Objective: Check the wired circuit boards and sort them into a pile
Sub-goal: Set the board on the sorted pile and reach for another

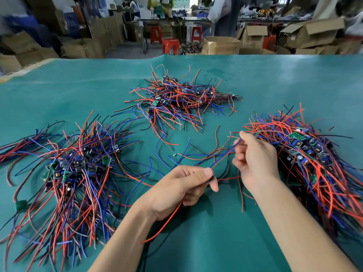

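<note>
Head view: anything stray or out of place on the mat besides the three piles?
Yes. A small metallic part lies alone on the green mat, between the piles and just beyond the left hand. It looks detached, but is too small to identify. A few loose wires also lie around it.

No legible text, label, brand, number or sign found. The small green circuit boards (297, 136) bear markings too fine to read (likewise the brown cardboard cartons (312, 34) behind).
</note>
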Motion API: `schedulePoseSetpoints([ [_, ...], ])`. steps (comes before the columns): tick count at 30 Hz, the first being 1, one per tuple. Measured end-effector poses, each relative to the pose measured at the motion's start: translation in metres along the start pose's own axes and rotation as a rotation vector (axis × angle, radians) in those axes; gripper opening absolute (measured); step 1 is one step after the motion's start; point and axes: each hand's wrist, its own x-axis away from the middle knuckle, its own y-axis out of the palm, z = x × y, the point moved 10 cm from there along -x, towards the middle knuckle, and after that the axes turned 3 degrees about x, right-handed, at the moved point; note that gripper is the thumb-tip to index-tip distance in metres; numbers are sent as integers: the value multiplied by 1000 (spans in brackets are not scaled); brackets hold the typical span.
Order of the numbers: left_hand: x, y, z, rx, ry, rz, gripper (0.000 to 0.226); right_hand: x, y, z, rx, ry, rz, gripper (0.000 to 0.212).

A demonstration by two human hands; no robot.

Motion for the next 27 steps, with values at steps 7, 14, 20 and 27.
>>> schedulePoseSetpoints([
  [7,-3,-13,0,108,46,108,36,2,9,0,-306,121,-112,29],
  [14,-6,-32,-5,288,46,304,29,38,59,-13,658,-374,-551,25],
  [20,-7,-32,-3,143,103,291,27,46,65,-12,602,-415,-626,15],
  [27,-7,-30,-2,72,101,240,31,46,64,-12,521,-358,-609,18],
])
